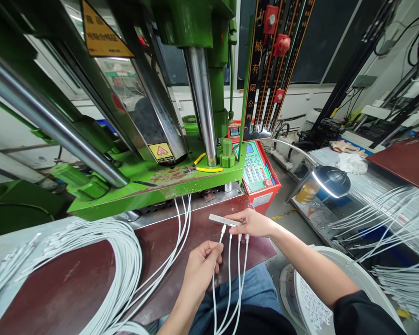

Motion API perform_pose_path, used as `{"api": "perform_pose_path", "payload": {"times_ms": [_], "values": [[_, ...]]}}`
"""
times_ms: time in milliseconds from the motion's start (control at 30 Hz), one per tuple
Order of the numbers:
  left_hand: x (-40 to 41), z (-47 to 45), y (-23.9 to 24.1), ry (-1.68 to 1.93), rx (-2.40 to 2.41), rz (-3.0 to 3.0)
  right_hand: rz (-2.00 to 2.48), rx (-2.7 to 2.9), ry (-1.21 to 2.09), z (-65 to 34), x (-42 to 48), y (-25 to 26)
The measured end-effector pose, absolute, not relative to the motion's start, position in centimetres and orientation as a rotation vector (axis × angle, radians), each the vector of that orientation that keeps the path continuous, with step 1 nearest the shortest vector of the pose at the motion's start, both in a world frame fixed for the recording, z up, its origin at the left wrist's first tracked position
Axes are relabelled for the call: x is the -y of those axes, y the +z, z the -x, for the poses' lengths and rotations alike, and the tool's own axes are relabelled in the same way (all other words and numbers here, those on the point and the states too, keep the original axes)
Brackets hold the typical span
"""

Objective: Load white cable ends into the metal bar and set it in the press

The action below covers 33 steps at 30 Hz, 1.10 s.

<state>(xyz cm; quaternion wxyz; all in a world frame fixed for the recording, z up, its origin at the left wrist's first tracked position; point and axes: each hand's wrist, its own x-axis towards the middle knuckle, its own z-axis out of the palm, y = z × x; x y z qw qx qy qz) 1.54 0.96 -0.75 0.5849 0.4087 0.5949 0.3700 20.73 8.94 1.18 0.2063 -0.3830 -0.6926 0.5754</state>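
Cables (230,279) run up from the person's lap to the near right edge of the brown bench (73,284), four thin white ones side by side, each ending in a small plug. The plugs meet a flat metal strip (223,219) that lies on the bench near its right edge, just in front of the press (153,181). The right hand (253,223) rests over the right end of the strip, its fingers together and pressed down on the strip and plug ends. The left hand (202,267) sits nearer the body, at the bench's near edge, with fingers curled and pinched on the leftmost cable just below its plug. A big coil (118,260) of white cable lies on the left half of the bench, with a few strands running up under the green press. Off the right edge stand a lamp (330,182), a red control box (256,172) and a white bucket (321,288). More cable bundles (387,223) hang across a table at far right.
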Motion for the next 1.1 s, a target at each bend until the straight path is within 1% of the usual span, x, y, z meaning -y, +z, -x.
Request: {"api": "perform_pose_path", "payload": {"times_ms": [200, 367, 433, 533, 700, 833, 900, 1000, 1100], "values": [[-1.2, -1.6, -0.8, 0.89, -1.374, -0.947, 1.065, 2.014, 1.534, -20.5, -9.0, 1.2], [-1.6, -1.1, -1.5, 0.876, -1.358, -0.962, 1.126, 2.215, 1.466, -20.4, -10.5, 0.9], [-1.7, -0.5, -1.9, 0.885, -1.39, -0.985, 1.196, 2.309, 1.337, -19.7, -11.0, 0.9], [-1.8, 0.7, -2.2, 0.95, -1.49, -1.025, 1.343, 2.425, 1.048, -17.9, -10.8, 1.1], [-2.4, 3.5, -0.8, 1.145, -1.674, -1.12, 1.491, 2.585, 0.652, -14.8, -9.1, 1.1], [-5.1, 5.9, 0.0, 1.408, -1.737, -0.978, 1.464, 2.672, 0.487, -13.8, -8.4, 0.5], [-7.1, 6.7, -0.1, 1.463, -1.721, -0.88, 1.461, 2.69, 0.442, -13.7, -8.2, 0.4], [-10.3, 7.0, -0.6, 1.414, -1.653, -0.751, 1.468, 2.702, 0.423, -13.8, -8.3, 0.5], [-13.1, 6.4, -1.0, 1.272, -1.498, -0.667, 1.454, 2.705, 0.456, -14.1, -8.9, 1.3]]}}
